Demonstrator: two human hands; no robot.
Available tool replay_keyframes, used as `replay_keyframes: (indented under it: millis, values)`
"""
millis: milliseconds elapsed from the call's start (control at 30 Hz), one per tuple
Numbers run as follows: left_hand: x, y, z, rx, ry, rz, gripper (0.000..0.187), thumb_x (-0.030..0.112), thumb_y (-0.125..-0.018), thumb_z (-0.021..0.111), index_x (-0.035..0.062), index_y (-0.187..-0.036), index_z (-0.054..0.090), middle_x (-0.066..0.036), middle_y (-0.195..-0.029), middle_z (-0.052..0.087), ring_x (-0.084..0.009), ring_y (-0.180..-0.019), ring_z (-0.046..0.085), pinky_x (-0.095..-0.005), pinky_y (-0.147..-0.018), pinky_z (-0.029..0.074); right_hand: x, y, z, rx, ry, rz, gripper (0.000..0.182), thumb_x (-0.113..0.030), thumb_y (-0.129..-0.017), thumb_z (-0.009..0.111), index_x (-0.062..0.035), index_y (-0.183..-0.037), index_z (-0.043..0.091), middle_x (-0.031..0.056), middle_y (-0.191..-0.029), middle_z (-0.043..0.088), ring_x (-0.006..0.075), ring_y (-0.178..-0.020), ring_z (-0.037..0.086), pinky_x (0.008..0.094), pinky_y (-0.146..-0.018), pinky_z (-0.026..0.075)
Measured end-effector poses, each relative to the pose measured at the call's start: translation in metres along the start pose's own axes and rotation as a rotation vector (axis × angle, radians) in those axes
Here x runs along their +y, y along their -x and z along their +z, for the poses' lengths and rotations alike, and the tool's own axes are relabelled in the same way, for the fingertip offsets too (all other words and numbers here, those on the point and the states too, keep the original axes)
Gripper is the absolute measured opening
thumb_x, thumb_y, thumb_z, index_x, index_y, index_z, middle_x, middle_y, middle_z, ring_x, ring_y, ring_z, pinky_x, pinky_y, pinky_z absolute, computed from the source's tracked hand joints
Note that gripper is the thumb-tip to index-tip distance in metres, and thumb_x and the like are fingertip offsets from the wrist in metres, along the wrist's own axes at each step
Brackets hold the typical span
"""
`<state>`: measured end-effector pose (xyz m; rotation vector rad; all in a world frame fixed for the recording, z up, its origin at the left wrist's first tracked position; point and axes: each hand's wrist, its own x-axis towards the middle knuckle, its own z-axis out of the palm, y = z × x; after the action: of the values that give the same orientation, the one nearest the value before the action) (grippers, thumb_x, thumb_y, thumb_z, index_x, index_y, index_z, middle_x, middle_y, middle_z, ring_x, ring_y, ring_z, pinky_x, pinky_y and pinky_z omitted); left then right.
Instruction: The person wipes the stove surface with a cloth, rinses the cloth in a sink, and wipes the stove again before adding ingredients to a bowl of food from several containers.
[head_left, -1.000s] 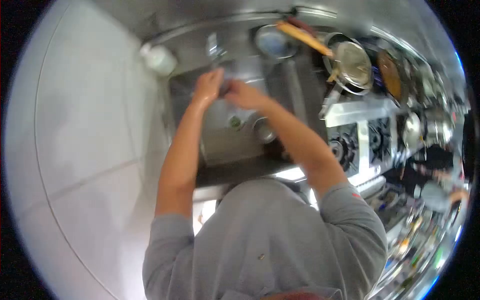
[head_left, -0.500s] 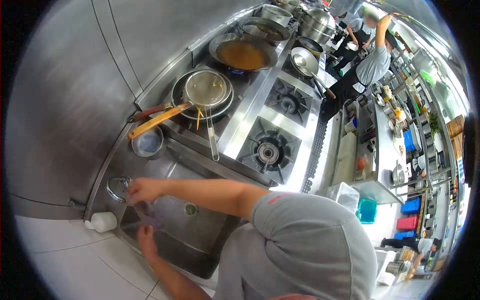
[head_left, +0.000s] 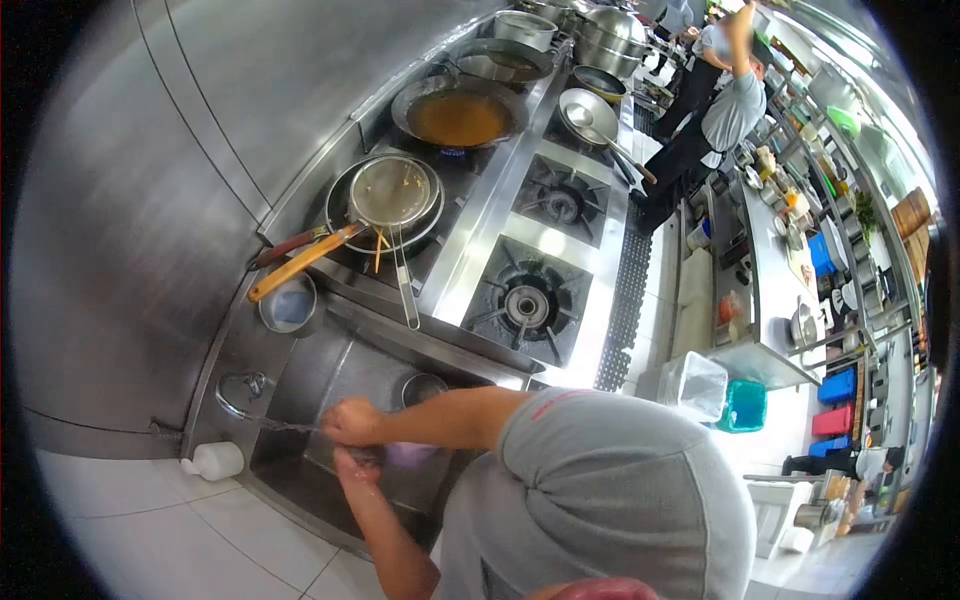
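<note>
In the sink (head_left: 290,462), a purple thing (head_left: 408,457), maybe a thin cloth, right by the right hand (head_left: 352,422) and left hand (head_left: 358,466). Cannot tell from this blur if open or closed, or gripping what. Hands farther from the tap (head_left: 230,400) and closer together than half a second ago, so likely more space for the work. Toward the tap, bare sink; mind the edges, white bottle (head_left: 215,461) and round metal pot (head_left: 424,388).

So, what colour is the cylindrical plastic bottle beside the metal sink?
Cylindrical plastic bottle: white; head view.
</note>
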<state>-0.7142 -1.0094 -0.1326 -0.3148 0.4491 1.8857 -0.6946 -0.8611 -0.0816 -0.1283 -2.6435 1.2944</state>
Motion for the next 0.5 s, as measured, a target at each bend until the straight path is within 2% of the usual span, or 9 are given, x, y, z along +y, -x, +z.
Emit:
replay_keyframes:
  millis: [33, 67, 167, 233, 267, 333, 367, 433, 500]
  values:
    - [0.005, 0.000, -0.020, -0.374, 0.177, -0.174, 0.042, 0.046, -0.108, 0.046, 0.0166, -0.136, 0.056, -0.011, -0.121, 0.066, -0.0270, -0.115, 0.065, -0.0531, -0.099, 0.053, -0.019, 0.013, 0.001, 0.004, -0.007, 0.002, 0.038, -0.040, -0.090, 0.062, -0.0064, -0.076, 0.074, 0.0214, -0.081, 0.072, 0.0427, -0.075, 0.070, 0.0549, -0.074, 0.057]
    - [0.002, 0.003, -0.015, -0.374, 0.176, -0.178, 0.042, 0.046, -0.108, 0.046, 0.0166, -0.136, 0.056, -0.011, -0.121, 0.066, -0.0270, -0.115, 0.065, -0.0531, -0.099, 0.053, -0.048, 0.033, -0.007, -0.046, -0.020, -0.015, 0.037, -0.039, -0.089, 0.062, -0.0060, -0.076, 0.074, 0.0213, -0.081, 0.072, 0.0428, -0.075, 0.070, 0.0553, -0.074, 0.057]
    - [-0.014, 0.020, 0.054, -0.025, -0.049, -0.058, 0.044, 0.050, -0.106, 0.051, 0.0152, -0.132, 0.059, -0.008, -0.121, 0.066, -0.0251, -0.113, 0.066, -0.0480, -0.094, 0.055, -0.056, 0.049, -0.011, -0.075, -0.057, -0.286, 0.039, -0.041, -0.089, 0.064, -0.0052, -0.075, 0.073, 0.0202, -0.075, 0.070, 0.0437, -0.073, 0.070, 0.0562, -0.073, 0.056]
    - [-0.026, 0.036, 0.101, 0.212, -0.199, 0.030, 0.046, 0.052, -0.105, 0.054, 0.0142, -0.130, 0.062, -0.006, -0.121, 0.067, -0.0239, -0.111, 0.067, -0.0446, -0.090, 0.057, -0.047, 0.037, -0.025, -0.055, -0.055, 0.093, 0.044, -0.046, -0.092, 0.066, -0.0036, -0.084, 0.073, 0.0205, -0.088, 0.072, 0.0446, -0.082, 0.070, 0.0547, -0.078, 0.056]
    - [-0.030, 0.041, 0.110, 0.335, -0.275, 0.072, 0.048, 0.054, -0.104, 0.055, 0.0138, -0.129, 0.063, -0.006, -0.121, 0.067, -0.0233, -0.110, 0.067, -0.0428, -0.089, 0.057, -0.043, 0.033, -0.040, -0.049, -0.058, 0.093, 0.044, -0.046, -0.092, 0.066, -0.0036, -0.084, 0.073, 0.0205, -0.088, 0.072, 0.0446, -0.082, 0.070, 0.0547, -0.078, 0.056]
    - [-0.021, 0.049, 0.096, 0.323, -0.343, 0.158, 0.050, 0.055, -0.105, 0.054, 0.0126, -0.130, 0.062, -0.006, -0.121, 0.068, -0.0242, -0.109, 0.067, -0.0429, -0.087, 0.058, -0.032, 0.030, -0.073, -0.051, -0.172, 0.037, 0.052, -0.052, -0.094, 0.065, -0.0008, -0.096, 0.071, 0.0234, -0.105, 0.070, 0.0451, -0.101, 0.068, 0.0535, -0.087, 0.054]
    - [-0.020, 0.055, 0.086, 0.316, -0.400, 0.245, 0.052, 0.056, -0.106, 0.053, 0.0114, -0.130, 0.062, -0.007, -0.121, 0.068, -0.0251, -0.109, 0.068, -0.0429, -0.085, 0.058, -0.034, 0.041, -0.079, -0.047, -0.176, 0.038, 0.052, -0.052, -0.094, 0.065, -0.0008, -0.096, 0.071, 0.0234, -0.105, 0.070, 0.0451, -0.101, 0.068, 0.0535, -0.087, 0.054]
    - [-0.015, 0.071, 0.106, 0.311, -0.416, 0.235, 0.051, 0.054, -0.104, 0.060, 0.0088, -0.128, 0.063, -0.009, -0.116, 0.069, -0.0253, -0.102, 0.069, -0.0418, -0.083, 0.058, -0.032, 0.051, -0.092, -0.252, -0.157, -0.221, 0.055, -0.052, -0.094, 0.067, 0.0013, -0.106, 0.068, 0.0249, -0.117, 0.065, 0.0459, -0.115, 0.062, 0.0536, -0.095, 0.051]
    - [0.000, 0.089, 0.099, 0.285, -0.853, 0.252, 0.039, 0.042, -0.099, 0.072, 0.0055, -0.114, 0.069, -0.008, -0.101, 0.070, -0.0211, -0.091, 0.069, -0.0372, -0.076, 0.055, -0.018, 0.055, -0.081, -0.318, -0.083, -0.306, 0.048, -0.045, -0.095, 0.069, 0.0027, -0.098, 0.069, 0.0252, -0.107, 0.067, 0.0470, -0.116, 0.061, 0.0549, -0.096, 0.049]
